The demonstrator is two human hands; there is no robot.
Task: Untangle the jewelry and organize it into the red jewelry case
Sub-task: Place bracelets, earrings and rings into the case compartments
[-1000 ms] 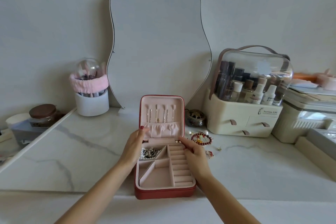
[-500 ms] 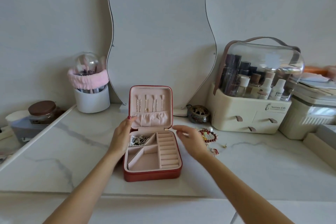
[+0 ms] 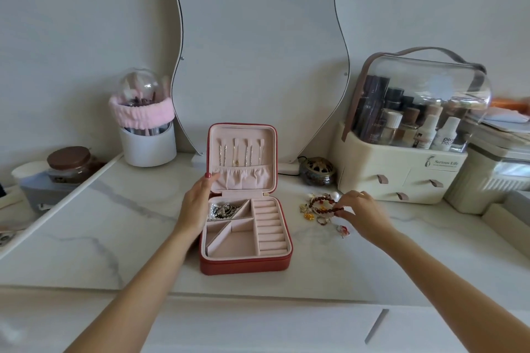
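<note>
I see a wavy mirror (image 3: 258, 51) leaning on the wall behind the marble counter (image 3: 114, 223). To its left stands a white brush holder (image 3: 147, 146) wrapped in a pink headband (image 3: 140, 114). On the right sit a small brass pot (image 3: 317, 170) and a cream cosmetics box (image 3: 401, 169) with a clear lid. A brown-lidded jar (image 3: 70, 162) is far left.

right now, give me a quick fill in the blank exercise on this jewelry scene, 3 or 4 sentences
1. The red jewelry case lies with its lid ____.
2. The left hand rests at the case's ____ side.
3. The right hand reaches the loose jewelry pile, which lies on the marble top to the ____ of the case.
4. The tangled chains sit in the case's rear ____ compartment.

Missing words: open; left; right; left
</note>
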